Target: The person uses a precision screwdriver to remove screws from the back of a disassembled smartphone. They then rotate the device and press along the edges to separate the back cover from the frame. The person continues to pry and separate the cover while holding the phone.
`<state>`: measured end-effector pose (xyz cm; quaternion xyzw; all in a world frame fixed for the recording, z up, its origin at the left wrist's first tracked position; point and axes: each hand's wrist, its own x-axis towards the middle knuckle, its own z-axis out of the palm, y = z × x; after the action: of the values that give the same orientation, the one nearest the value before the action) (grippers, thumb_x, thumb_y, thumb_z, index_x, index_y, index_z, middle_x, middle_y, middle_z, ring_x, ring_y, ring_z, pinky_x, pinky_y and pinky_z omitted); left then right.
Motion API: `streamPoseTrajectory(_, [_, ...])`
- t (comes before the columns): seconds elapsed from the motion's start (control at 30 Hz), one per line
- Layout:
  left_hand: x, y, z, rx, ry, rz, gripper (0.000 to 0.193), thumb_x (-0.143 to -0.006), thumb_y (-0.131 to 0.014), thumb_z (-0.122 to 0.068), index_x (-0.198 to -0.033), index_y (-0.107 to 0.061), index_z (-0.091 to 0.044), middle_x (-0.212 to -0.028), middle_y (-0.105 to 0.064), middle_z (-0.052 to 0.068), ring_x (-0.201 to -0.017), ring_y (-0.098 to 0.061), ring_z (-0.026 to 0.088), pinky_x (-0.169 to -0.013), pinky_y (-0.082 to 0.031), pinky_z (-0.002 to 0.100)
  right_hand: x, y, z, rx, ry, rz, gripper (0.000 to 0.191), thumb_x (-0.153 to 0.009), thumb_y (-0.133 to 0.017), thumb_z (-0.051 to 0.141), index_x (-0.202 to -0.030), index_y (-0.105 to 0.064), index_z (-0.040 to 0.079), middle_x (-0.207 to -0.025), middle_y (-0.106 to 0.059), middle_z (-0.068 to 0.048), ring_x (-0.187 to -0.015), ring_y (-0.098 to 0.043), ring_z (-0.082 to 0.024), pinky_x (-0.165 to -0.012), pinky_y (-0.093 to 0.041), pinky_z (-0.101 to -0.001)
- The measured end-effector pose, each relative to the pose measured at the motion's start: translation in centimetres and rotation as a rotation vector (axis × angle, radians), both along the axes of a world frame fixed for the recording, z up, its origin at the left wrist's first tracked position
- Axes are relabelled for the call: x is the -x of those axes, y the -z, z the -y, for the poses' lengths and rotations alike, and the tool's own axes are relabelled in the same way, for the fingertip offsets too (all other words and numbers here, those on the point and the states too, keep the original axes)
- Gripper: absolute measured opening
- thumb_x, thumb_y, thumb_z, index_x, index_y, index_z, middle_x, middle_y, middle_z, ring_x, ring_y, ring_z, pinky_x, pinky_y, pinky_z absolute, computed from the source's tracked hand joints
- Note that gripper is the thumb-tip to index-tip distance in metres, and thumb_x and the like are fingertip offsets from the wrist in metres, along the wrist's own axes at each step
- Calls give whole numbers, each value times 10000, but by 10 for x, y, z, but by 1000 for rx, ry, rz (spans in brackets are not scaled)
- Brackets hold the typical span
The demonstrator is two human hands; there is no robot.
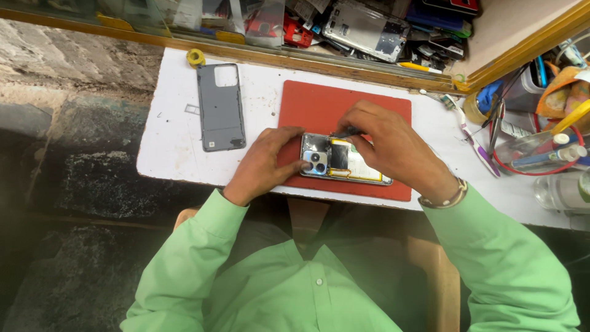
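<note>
An opened phone (344, 161) lies back-up on a red mat (319, 104), its camera cluster and battery exposed. My left hand (264, 163) rests on the phone's left end, thumb by the cameras, holding it down. My right hand (387, 144) is over the phone's upper edge and pinches a small dark tool (346, 131) whose tip touches the phone's inside. The phone's grey back cover (221, 107) lies apart on the white table (178, 147), to the left of the mat.
A yellow tape roll (196, 58) sits at the table's back left. Tweezers, brushes, bottles and a red ring (534, 147) crowd the right side. A glass case with phone parts (362, 27) runs behind a wooden rail. The table's left edge drops to dark ground.
</note>
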<state>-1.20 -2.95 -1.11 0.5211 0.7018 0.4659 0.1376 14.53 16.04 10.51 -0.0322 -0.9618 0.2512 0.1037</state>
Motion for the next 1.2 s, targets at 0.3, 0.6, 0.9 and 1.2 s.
streamPoseTrajectory(0.3, [-12, -25, -33, -78, -27, -31, 263, -871, -778, -208, -1062, -740, -31, -1071, -741, 110, -1004, -673, 322, -868, -524, 411, -32, -5, 3, 218, 78, -170, 216, -864, -708, -85, -1061, -666, -6, -1108, -675, -104, -1032, -703, -212, -877, -602, -318])
streamPoseTrajectory(0.6, [-12, -28, -34, -121, 54, 360, 144, -943, -722, -130, -1010, -769, -11, -943, -787, 92, -833, -741, 170, -766, -581, 293, -35, 2, 2, 376, 70, -182, 192, -907, -707, -71, -1086, -662, -19, -1135, -657, -97, -1079, -681, -176, -920, -600, -293])
streamPoseTrajectory(0.9, [-14, -14, -19, -131, 1, 270, 165, -967, -702, -103, -1088, -740, 4, -997, -764, 114, -854, -733, 211, -773, -569, 305, -29, 22, 6, 455, 136, -90, 236, -934, -710, -35, -1154, -633, 0, -1123, -680, -79, -1056, -688, -165, -920, -583, -296])
streamPoseTrajectory(1.2, [-6, -4, 16, -56, -34, 188, 250, -871, -783, -131, -1090, -728, -24, -1062, -746, 94, -907, -670, 262, -807, -542, 341, -19, 32, 9, 370, 189, -86, 278, -927, -723, -7, -1186, -619, -2, -1144, -689, -86, -1030, -711, -182, -883, -596, -317])
